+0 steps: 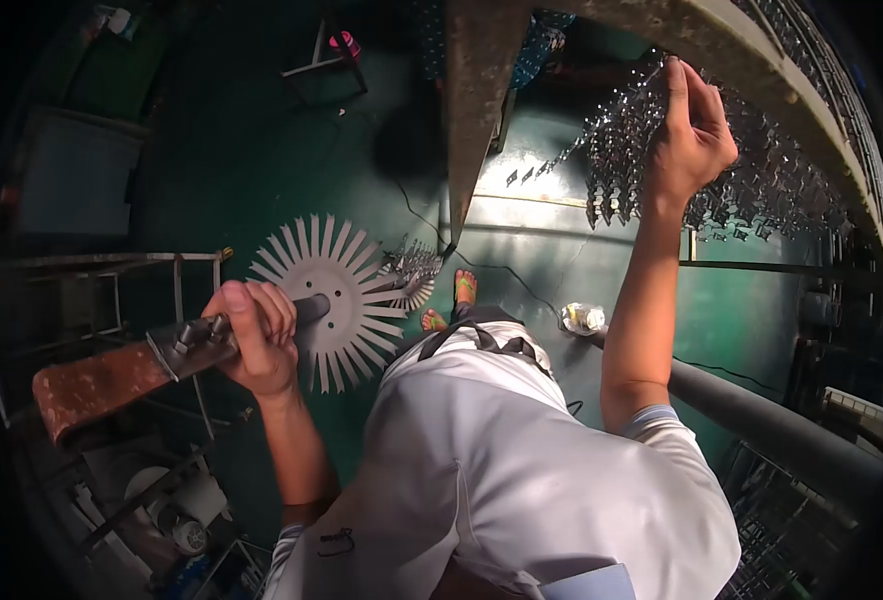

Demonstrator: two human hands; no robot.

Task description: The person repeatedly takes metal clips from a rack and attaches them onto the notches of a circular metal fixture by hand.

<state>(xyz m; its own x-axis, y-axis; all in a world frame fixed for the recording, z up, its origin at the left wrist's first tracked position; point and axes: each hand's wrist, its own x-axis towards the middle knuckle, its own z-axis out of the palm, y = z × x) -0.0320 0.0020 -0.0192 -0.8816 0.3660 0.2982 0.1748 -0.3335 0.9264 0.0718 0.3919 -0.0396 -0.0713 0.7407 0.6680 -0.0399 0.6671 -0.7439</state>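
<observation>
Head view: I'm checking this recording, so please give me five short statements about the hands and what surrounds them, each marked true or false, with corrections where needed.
1. The right hand is raised beside many small metal pieces. True.
2. The left hand lies open with nothing in it. False: it is closed around a bar with a rust-brown end.
3. The disc near the left hand has a smooth, unbroken rim. False: its rim is cut into many narrow teeth.
4. Feet in open footwear show past the grey garment. True.
5. Both hands hold the bar together. False: only the left hand is on it; the right is well apart.
</observation>
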